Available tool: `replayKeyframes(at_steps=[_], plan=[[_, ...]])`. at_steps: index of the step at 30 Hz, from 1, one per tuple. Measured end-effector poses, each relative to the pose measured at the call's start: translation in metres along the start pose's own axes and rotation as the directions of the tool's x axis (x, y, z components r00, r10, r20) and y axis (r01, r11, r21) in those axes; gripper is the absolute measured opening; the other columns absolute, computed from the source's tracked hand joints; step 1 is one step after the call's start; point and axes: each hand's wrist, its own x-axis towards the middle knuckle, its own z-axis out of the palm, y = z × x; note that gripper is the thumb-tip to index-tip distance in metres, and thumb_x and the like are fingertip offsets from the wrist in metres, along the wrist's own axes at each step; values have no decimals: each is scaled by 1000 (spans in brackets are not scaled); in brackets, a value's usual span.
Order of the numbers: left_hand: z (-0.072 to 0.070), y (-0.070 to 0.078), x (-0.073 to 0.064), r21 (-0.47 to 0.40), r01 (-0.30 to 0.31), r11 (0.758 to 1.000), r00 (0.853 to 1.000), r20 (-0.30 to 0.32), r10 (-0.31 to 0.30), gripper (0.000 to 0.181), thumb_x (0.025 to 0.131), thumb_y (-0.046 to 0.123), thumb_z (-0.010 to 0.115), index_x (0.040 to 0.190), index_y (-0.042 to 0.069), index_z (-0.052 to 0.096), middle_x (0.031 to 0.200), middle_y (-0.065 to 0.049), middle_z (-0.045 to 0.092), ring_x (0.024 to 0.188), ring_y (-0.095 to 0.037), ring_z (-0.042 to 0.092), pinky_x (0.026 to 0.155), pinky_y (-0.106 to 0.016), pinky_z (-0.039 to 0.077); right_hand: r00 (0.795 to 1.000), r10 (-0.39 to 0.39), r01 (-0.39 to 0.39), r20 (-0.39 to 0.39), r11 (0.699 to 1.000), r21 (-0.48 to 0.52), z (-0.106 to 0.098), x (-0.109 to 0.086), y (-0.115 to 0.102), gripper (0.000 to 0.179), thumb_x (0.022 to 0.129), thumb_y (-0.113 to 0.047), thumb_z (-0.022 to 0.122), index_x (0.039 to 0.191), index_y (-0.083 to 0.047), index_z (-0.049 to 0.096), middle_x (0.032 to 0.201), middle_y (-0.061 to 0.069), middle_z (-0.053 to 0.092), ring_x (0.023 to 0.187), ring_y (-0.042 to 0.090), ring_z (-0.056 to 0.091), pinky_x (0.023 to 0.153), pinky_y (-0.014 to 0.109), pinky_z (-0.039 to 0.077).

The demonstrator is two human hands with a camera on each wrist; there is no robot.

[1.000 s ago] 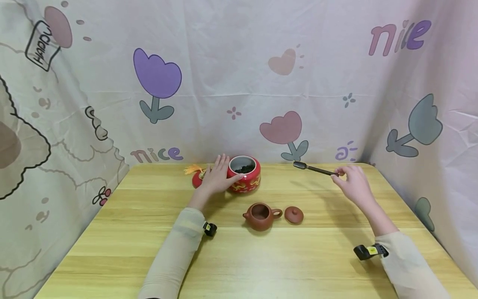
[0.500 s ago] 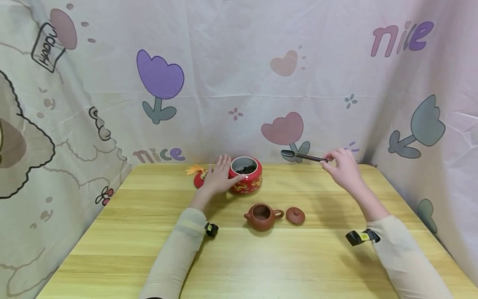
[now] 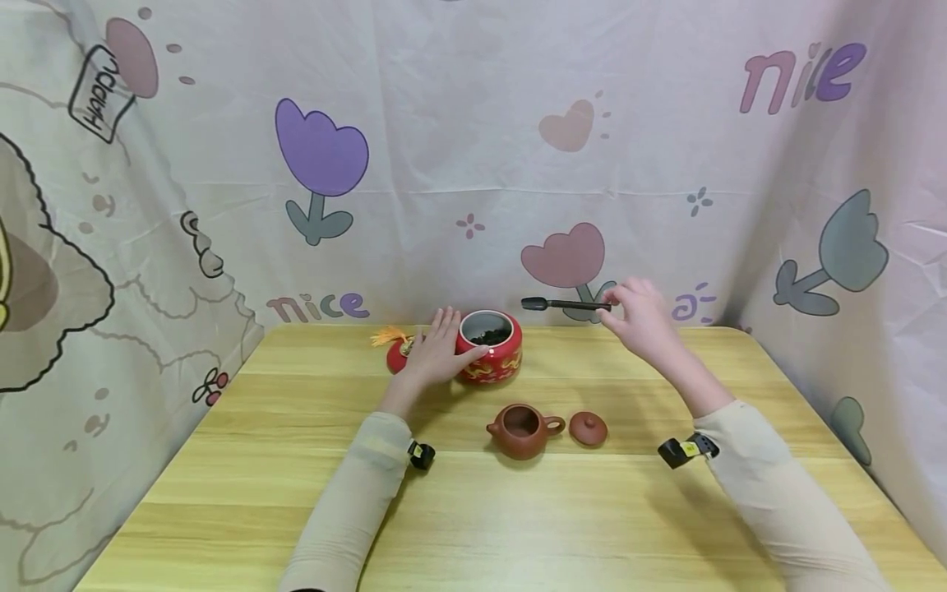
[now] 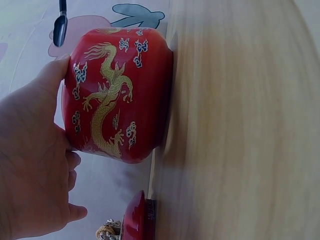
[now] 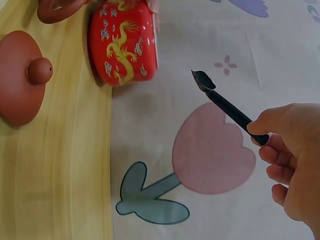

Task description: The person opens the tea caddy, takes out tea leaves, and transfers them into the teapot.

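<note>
A red jar with gold dragons stands unlidded near the table's back edge, dark tea leaves inside. My left hand rests against its left side, fingers fairly straight and thumb along the front rim. From the right, my right hand pinches the end of a slim black tea scoop between thumb and fingers. The scoop is raised level, its bowl just right of the jar's mouth in the head view. In front sits a brown clay teapot, uncovered, spout to the left.
The teapot's round lid lies right of its handle. Left of the jar, partly behind my left hand, is the red jar lid with a yellow tassel. A patterned cloth hangs behind the wooden table.
My right hand has moved left and slightly up, bringing the tea scoop toward the jar and turning it nearly level. The left hand stays at the jar.
</note>
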Motion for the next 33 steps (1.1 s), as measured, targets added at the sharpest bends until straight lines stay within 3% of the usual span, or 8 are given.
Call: replayKeyframes(at_steps=[10, 16, 23, 30, 33], plan=[[2, 1, 1, 0, 3, 1000, 1000, 7, -3, 107, 83, 84, 32, 158, 10, 10, 166, -10, 5, 154, -28, 1, 120, -62, 9, 994, -109, 110, 17, 990, -87, 18, 14, -18, 14, 87, -13, 71, 94, -2, 67, 96, 13, 60, 91, 32, 50, 80, 47, 41], [3, 0, 2, -10, 9, 1000, 1000, 10, -9, 108, 83, 85, 31, 158, 11, 9, 166, -9, 5, 154, -27, 0, 121, -61, 7, 974, -225, 223, -5, 967, -124, 32, 21, -27, 10, 86, -10, 71, 92, -4, 66, 94, 11, 61, 87, 31, 49, 75, 46, 39], [4, -2, 3, -16, 1, 1000, 1000, 12, -1, 108, 83, 85, 31, 158, 11, 8, 166, -9, 4, 154, -27, -1, 120, -62, 8, 907, -418, 390, -47, 877, -281, 53, 29, -30, 10, 87, -8, 70, 96, -6, 70, 97, 9, 62, 90, 30, 52, 71, 42, 41], [3, -2, 3, -20, 4, 1000, 1000, 1, -4, 106, 84, 83, 33, 158, 10, 10, 166, -9, 5, 154, -28, 1, 120, -63, 10, 826, -561, 489, -57, 763, -423, 73, 35, -34, 10, 91, -8, 64, 99, -6, 70, 96, 9, 66, 88, 28, 53, 67, 35, 37], [3, -3, 3, -15, 7, 1000, 1000, 4, -7, 107, 83, 84, 33, 158, 10, 9, 166, -9, 5, 154, -28, 1, 120, -62, 10, 803, -594, 516, -46, 732, -445, 78, 36, -36, 11, 91, -5, 62, 99, -5, 69, 94, 8, 68, 87, 27, 54, 66, 34, 37]])
